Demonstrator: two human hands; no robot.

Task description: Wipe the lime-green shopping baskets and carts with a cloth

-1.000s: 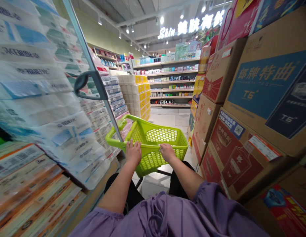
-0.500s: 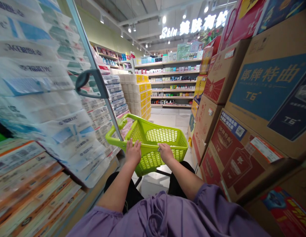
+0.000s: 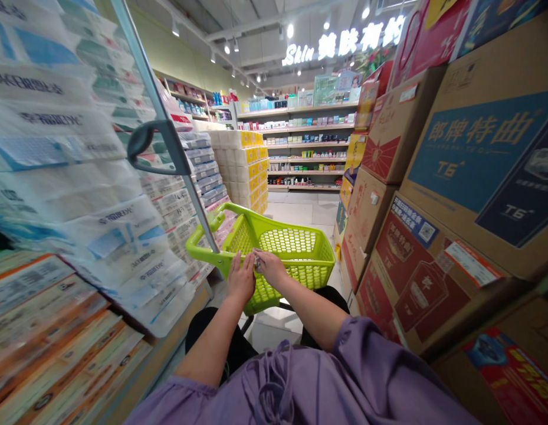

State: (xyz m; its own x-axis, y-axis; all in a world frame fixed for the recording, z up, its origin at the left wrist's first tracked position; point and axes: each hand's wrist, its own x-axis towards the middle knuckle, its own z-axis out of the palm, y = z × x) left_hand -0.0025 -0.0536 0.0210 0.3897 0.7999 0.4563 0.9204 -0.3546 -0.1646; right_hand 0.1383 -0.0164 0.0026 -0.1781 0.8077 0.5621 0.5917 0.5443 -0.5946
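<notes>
A lime-green shopping basket cart (image 3: 307, 265) with lattice sides stands in front of me; the inside that shows has nothing in it. My left hand (image 3: 241, 278) lies against its near rim at the left, fingers stretched out side by side and pointing forward. My right hand (image 3: 271, 270) is closed beside it, just above the same rim. A small crumpled pale piece (image 3: 256, 262), maybe tissue, shows between my right fingertips, close to the left fingers. From the basket's left corner rises a metal pole with a grey handle (image 3: 179, 150).
Wrapped tissue packs (image 3: 118, 224) are stacked high on the left, with orange-striped packs (image 3: 48, 336) lower down. Cartons (image 3: 472, 153) line the right side. Ahead, the tiled aisle (image 3: 295, 212) leads past yellow-and-white packs (image 3: 251, 171) to shelves of small goods (image 3: 307, 133).
My right hand has slid left along the rim, from the middle of the basket to right beside my left hand. The view has shifted slightly.
</notes>
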